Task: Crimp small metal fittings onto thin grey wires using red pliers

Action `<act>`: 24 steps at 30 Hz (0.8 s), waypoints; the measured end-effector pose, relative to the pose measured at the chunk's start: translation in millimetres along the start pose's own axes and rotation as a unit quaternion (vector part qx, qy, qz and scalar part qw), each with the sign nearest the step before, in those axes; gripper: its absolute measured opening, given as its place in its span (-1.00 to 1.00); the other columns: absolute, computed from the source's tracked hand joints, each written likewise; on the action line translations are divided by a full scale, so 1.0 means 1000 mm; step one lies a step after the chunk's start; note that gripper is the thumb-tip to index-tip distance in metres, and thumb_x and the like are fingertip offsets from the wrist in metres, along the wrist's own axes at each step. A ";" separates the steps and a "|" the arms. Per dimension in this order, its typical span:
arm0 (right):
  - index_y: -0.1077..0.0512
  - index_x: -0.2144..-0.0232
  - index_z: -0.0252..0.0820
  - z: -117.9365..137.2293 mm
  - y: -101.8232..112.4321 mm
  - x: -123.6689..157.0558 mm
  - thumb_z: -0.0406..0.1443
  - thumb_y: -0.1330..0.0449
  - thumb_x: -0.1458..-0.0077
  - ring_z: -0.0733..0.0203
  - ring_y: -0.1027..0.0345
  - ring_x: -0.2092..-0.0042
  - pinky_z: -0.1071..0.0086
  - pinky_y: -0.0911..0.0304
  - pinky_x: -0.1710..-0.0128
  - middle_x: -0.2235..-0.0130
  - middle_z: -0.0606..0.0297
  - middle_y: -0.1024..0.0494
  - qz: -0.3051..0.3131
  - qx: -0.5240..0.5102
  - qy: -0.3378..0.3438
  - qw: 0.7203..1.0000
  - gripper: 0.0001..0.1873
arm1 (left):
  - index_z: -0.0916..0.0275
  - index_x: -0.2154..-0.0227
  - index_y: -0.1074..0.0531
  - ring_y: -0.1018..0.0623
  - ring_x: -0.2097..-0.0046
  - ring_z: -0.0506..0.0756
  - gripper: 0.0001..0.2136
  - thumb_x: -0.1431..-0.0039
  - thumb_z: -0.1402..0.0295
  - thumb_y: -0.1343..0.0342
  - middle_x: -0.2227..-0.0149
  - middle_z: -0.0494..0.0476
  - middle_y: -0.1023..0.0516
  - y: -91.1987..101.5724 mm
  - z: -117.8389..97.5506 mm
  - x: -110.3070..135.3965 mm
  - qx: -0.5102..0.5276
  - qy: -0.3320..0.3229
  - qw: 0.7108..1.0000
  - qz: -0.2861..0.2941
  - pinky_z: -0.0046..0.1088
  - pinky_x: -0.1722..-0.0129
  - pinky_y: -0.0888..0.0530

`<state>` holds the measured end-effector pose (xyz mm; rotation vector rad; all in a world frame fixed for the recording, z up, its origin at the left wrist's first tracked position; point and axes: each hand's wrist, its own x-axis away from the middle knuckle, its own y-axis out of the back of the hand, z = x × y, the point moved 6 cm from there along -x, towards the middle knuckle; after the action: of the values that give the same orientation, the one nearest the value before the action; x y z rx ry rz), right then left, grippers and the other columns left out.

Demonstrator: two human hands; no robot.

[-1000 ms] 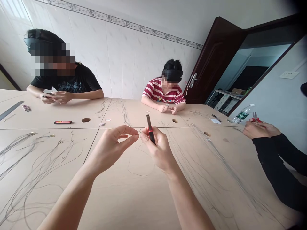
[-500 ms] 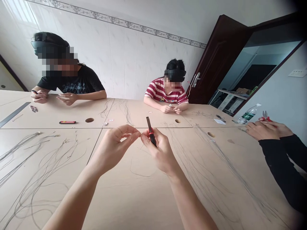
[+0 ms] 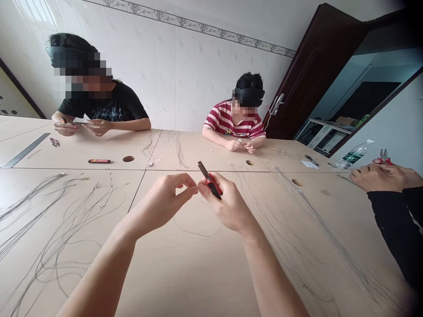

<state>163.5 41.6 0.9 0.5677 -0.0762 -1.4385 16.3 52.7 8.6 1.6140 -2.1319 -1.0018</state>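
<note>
My right hand [image 3: 229, 202] is closed around a pair of small pliers [image 3: 208, 178] with red and black grips, jaws pointing up and to the left. My left hand [image 3: 167, 198] pinches a thin wire [image 3: 194, 229] between thumb and forefinger, right next to my right thumb. The wire loops down onto the pale wooden table [image 3: 185, 273] under both hands. Whether a small part sits at the pinch is too fine to make out.
Several long thin wires [image 3: 56, 211] lie spread at the left, and more wires [image 3: 317, 229] run along the right. A red and black tool [image 3: 99, 161] and a metal ruler [image 3: 24, 150] lie far left. Three people work at the table; a water bottle [image 3: 352, 155] stands right.
The pliers have tilted from nearly upright to leaning left, and both hands stay together at the wire. The view has shifted a little, so the far people sit higher in the picture.
</note>
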 end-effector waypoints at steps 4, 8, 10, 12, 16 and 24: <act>-0.31 0.38 -0.15 -0.001 -0.002 -0.001 -0.19 -0.11 -0.20 0.28 -0.11 0.41 0.39 -0.06 0.43 0.43 0.38 -0.29 0.013 0.018 0.000 1.000 -0.83 | 0.11 0.37 -0.50 -0.17 0.60 -0.03 -0.70 -0.29 0.08 0.04 0.49 0.01 -0.48 -0.003 0.003 -0.001 -0.018 0.008 1.000 0.009 -0.50 0.65 -0.15; -0.31 0.36 -0.14 -0.003 -0.002 -0.001 -0.22 -0.09 -0.20 0.29 -0.08 0.43 0.39 -0.06 0.44 0.44 0.38 -0.28 0.023 0.033 -0.003 0.999 -0.87 | 0.10 0.36 -0.50 -0.21 0.59 -0.01 -0.69 -0.30 0.09 0.06 0.46 0.03 -0.49 -0.004 0.004 -0.002 -0.024 0.001 1.000 0.008 -0.49 0.63 -0.15; -0.30 0.37 -0.14 -0.002 -0.001 -0.001 -0.22 -0.09 -0.20 0.29 -0.08 0.43 0.39 -0.06 0.43 0.43 0.38 -0.28 0.024 0.041 -0.001 0.999 -0.87 | 0.11 0.36 -0.50 -0.20 0.60 -0.02 -0.69 -0.30 0.08 0.06 0.47 0.03 -0.48 -0.006 0.005 -0.002 -0.021 0.000 1.000 0.009 -0.49 0.65 -0.13; -0.29 0.39 -0.13 -0.001 0.001 -0.001 -0.23 -0.09 -0.20 0.28 -0.09 0.42 0.39 -0.06 0.42 0.42 0.38 -0.29 0.025 0.046 0.006 0.999 -0.86 | 0.12 0.37 -0.50 -0.19 0.61 -0.02 -0.69 -0.30 0.09 0.05 0.48 0.03 -0.47 -0.006 0.004 -0.003 -0.020 -0.006 1.000 0.006 -0.49 0.65 -0.12; -0.28 0.40 -0.13 0.000 0.001 0.000 -0.22 -0.09 -0.20 0.29 -0.09 0.42 0.40 -0.05 0.44 0.43 0.38 -0.28 0.035 0.046 0.008 0.998 -0.85 | 0.13 0.38 -0.49 -0.21 0.58 -0.01 -0.72 -0.29 0.12 0.03 0.49 0.02 -0.47 -0.007 0.001 -0.004 -0.023 -0.017 1.000 0.004 -0.49 0.63 -0.15; -0.31 0.37 -0.14 -0.005 0.006 -0.002 -0.15 -0.12 -0.23 0.31 -0.12 0.43 0.40 -0.09 0.41 0.45 0.41 -0.28 0.011 -0.039 0.004 0.999 -0.80 | 0.14 0.29 -0.54 -0.42 0.47 -0.01 -0.75 -0.30 0.17 0.00 0.34 0.01 -0.60 0.001 -0.012 -0.004 0.009 -0.032 0.999 -0.042 -0.49 0.48 -0.35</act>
<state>170.7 45.1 -0.9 0.5078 -0.0203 -1.4125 23.7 52.2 18.6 1.7150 -2.1362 -1.0777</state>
